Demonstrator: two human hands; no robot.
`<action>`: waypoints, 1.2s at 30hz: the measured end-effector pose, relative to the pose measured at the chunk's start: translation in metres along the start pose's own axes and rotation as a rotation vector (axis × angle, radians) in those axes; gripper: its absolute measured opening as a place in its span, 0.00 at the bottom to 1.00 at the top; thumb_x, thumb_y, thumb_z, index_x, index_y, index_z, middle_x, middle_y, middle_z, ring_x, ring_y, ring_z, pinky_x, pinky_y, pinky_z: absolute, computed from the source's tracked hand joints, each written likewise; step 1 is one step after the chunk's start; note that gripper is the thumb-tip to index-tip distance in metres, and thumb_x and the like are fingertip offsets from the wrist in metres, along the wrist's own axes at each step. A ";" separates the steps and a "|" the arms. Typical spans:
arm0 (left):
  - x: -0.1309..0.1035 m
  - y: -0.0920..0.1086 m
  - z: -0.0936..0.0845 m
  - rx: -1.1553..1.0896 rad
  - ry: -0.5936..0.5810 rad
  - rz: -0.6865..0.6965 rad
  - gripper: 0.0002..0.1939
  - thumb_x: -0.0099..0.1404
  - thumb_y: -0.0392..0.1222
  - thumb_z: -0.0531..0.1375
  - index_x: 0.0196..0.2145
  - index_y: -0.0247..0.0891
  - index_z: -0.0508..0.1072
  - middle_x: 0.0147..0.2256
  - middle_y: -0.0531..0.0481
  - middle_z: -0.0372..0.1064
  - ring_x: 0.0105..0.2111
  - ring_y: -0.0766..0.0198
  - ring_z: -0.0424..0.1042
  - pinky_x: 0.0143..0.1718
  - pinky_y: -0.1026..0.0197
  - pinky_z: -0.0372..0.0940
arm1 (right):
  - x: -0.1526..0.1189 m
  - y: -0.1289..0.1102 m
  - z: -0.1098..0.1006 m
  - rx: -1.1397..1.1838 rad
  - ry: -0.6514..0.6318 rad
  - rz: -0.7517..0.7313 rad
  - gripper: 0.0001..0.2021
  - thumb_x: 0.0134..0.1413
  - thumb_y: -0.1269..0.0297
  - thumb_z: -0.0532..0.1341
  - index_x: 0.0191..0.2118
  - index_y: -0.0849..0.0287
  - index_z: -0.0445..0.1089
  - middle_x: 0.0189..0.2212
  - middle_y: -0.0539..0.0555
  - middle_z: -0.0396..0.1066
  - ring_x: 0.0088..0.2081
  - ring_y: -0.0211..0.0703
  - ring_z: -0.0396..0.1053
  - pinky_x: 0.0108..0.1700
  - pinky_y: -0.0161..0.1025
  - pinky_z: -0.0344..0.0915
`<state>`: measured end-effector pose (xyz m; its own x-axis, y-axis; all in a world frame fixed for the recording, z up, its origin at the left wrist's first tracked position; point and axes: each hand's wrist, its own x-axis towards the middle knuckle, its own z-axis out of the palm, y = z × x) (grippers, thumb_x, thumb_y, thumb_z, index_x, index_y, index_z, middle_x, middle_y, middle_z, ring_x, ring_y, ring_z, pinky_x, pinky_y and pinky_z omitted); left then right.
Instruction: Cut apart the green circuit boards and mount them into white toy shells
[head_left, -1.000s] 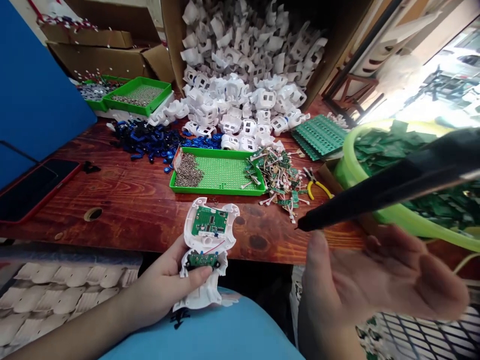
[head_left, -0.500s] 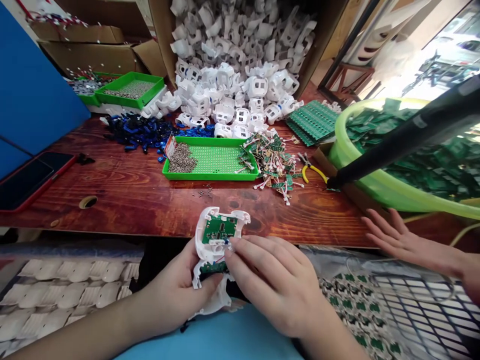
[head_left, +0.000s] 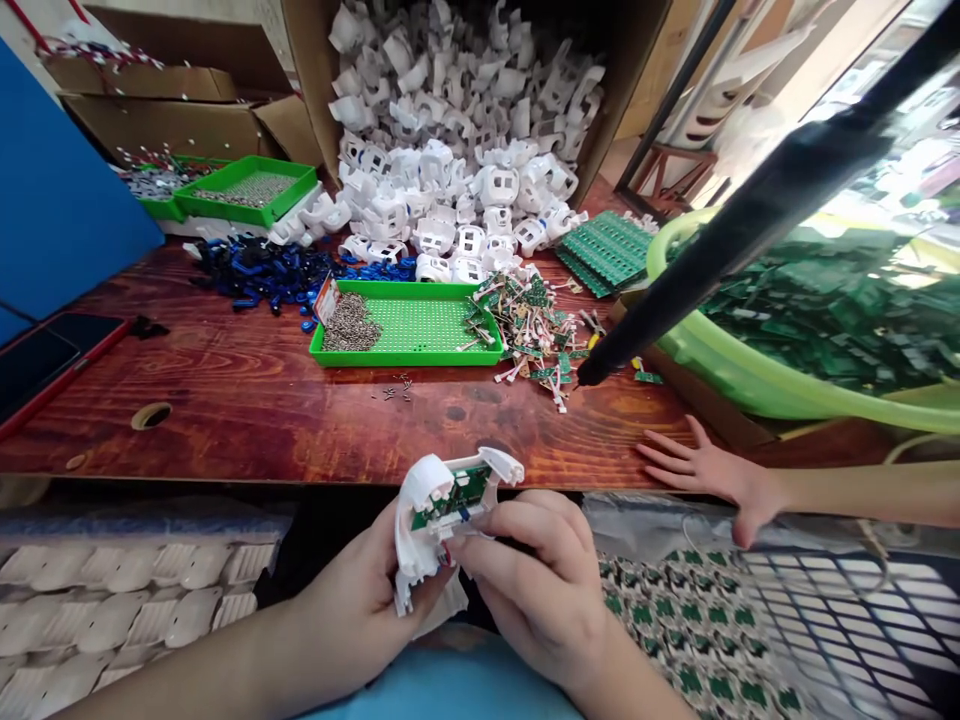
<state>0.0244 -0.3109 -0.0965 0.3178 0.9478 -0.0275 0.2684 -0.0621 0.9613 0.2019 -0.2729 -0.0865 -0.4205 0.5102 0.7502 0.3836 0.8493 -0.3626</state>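
I have the shell (head_left: pixel 415 535) between both hands' fingers: the left hand (head_left: pixel 356 598) grips its left side, while the right hand (head_left: pixel 540 580) has bent fingers at its right edge, just beside the board (head_left: pixel 471 486); whether they pinch anything, I cannot tell. I'd send a firm brace to the left fingers, only light pressure to the right, leaving the red wire (head_left: pixel 445 551) between them unstrained.

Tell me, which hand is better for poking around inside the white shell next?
Probably the right hand: its fingertips are at the white shell, close to the green board. The left hand seems busy holding the shell from the other side.
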 end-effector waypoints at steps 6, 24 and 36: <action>0.000 -0.003 -0.002 0.043 -0.070 0.041 0.28 0.65 0.36 0.51 0.60 0.46 0.47 0.58 0.48 0.54 0.56 0.60 0.57 0.58 0.57 0.53 | 0.000 0.001 -0.009 0.015 -0.055 0.000 0.11 0.52 0.75 0.56 0.40 0.58 0.72 0.33 0.52 0.71 0.37 0.39 0.64 0.42 0.36 0.64; -0.001 0.005 -0.014 0.317 -0.151 0.104 0.20 0.57 0.28 0.53 0.46 0.44 0.60 0.41 0.53 0.68 0.41 0.65 0.68 0.46 0.65 0.63 | -0.002 -0.009 -0.006 0.106 -0.104 0.075 0.10 0.53 0.77 0.54 0.40 0.64 0.69 0.30 0.54 0.72 0.30 0.37 0.66 0.32 0.36 0.65; 0.019 -0.001 -0.017 0.791 0.005 0.426 0.32 0.60 0.27 0.49 0.60 0.40 0.44 0.51 0.44 0.65 0.48 0.58 0.65 0.50 0.57 0.61 | -0.027 0.011 -0.008 0.433 -0.061 0.551 0.10 0.50 0.74 0.57 0.39 0.56 0.62 0.35 0.53 0.67 0.39 0.38 0.67 0.42 0.34 0.66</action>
<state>0.0149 -0.2881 -0.0936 0.5302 0.7964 0.2909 0.6769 -0.6042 0.4204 0.2239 -0.2779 -0.1061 -0.3086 0.8779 0.3662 0.1979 0.4358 -0.8780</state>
